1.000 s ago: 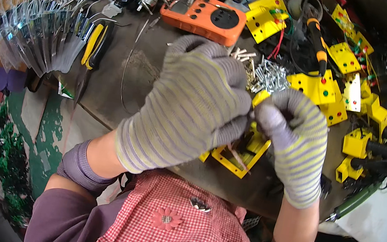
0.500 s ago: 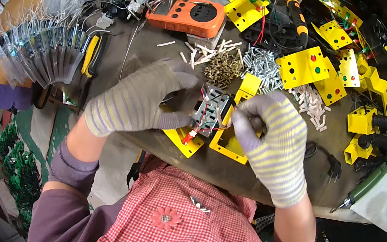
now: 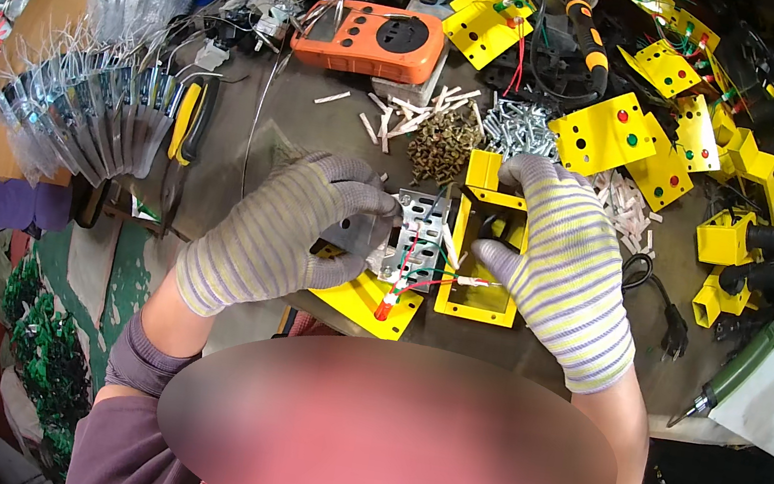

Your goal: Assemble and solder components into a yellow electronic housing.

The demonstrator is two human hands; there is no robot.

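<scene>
Head view, with clock directions read about the yellow frame [image 3: 477,313]: this open-centred piece lies on the worktop [image 3: 312,139] at the dial's hub, and at nine o'clock, just beside it, sits a slotted metal plate [image 3: 431,234] carrying red and green wires [image 3: 437,280]. At eight o'clock a red lamp [image 3: 384,308] lies over a yellow panel [image 3: 362,301]. I judge the frame light and stiff, its glossy surface perhaps slightly slippery under knit gloves; the wires look soft, and their joints are probably the fragile part. I would take the frame by its outer walls and the plate by its edges, clear of the wires. From my remote seat I note the left hand [image 3: 278,225] at nine o'clock, palm down, fingers and thumb curled about the plate's left side; I cannot tell whether they press on it. The right hand [image 3: 568,250], at three o'clock, has thumb and fingers spread apart, thumb over the opening, fingertips by the upper right corner. The left forearm enters from eight o'clock, the right from five.
</scene>
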